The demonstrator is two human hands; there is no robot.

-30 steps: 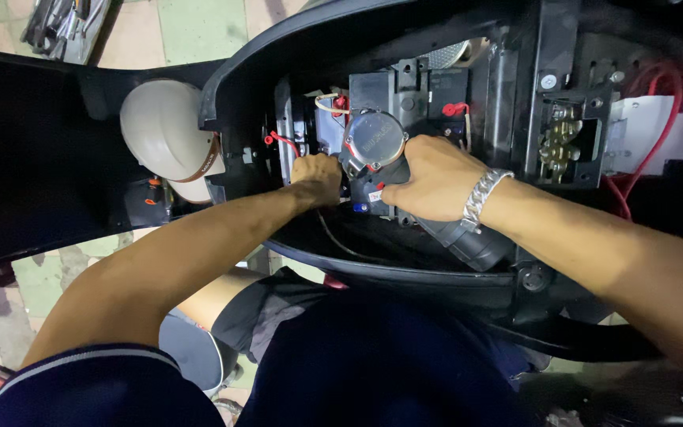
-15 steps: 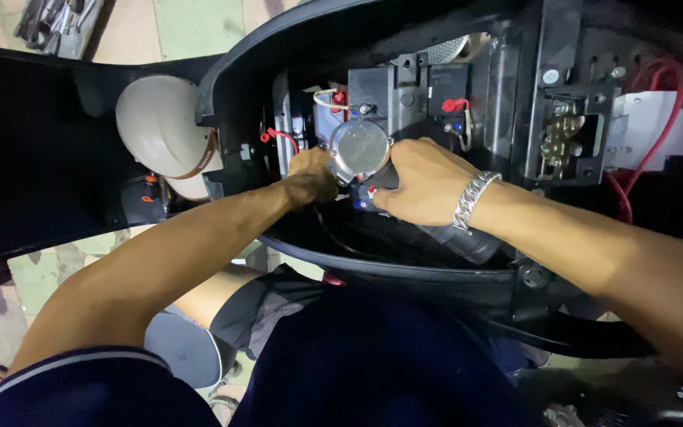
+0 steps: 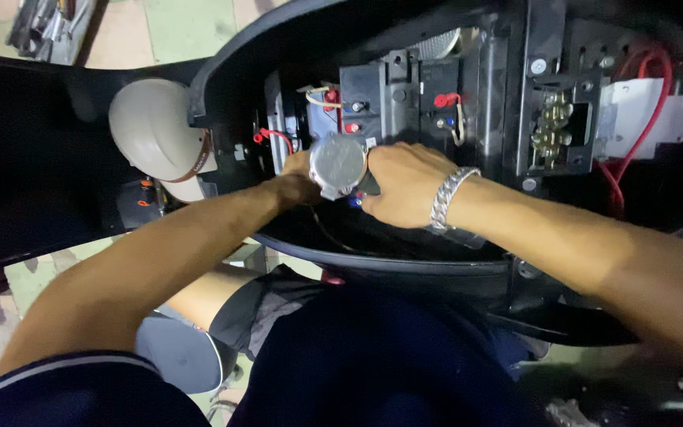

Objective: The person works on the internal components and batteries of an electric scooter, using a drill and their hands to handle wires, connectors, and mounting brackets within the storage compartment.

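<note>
We are bent over the open body of a black scooter (image 3: 294, 47), looking down into its dark inner bay (image 3: 405, 237), which fills most of the view. At the back of the bay sits a black block of parts (image 3: 393, 95) with red-capped terminals. To its right we see a small white box (image 3: 634, 115) with red wires (image 3: 650, 87) looping around it. Left of the bay, a beige helmet (image 3: 156, 130) with a brown strap rests against the black bodywork. On the pale tiled floor (image 3: 183, 28) at the top left lies a heap of metal tools (image 3: 41, 28).

Both of our arms reach in from below and meet at the middle of the bay. Our right hand (image 3: 405, 186), with a silver chain bracelet (image 3: 446, 198) on its wrist, has its fingers curled tight around a round silver cylinder (image 3: 340, 162). The cylinder's flat end faces up toward us, and it sits just in front of the black block, between our two hands. Our left hand (image 3: 298, 182) presses against the cylinder's left side; its fingers are tucked down behind it into the bay, so we cannot tell whether they are gripping anything or lying loose. A thin red wire (image 3: 278, 136) runs just above that hand.
</note>
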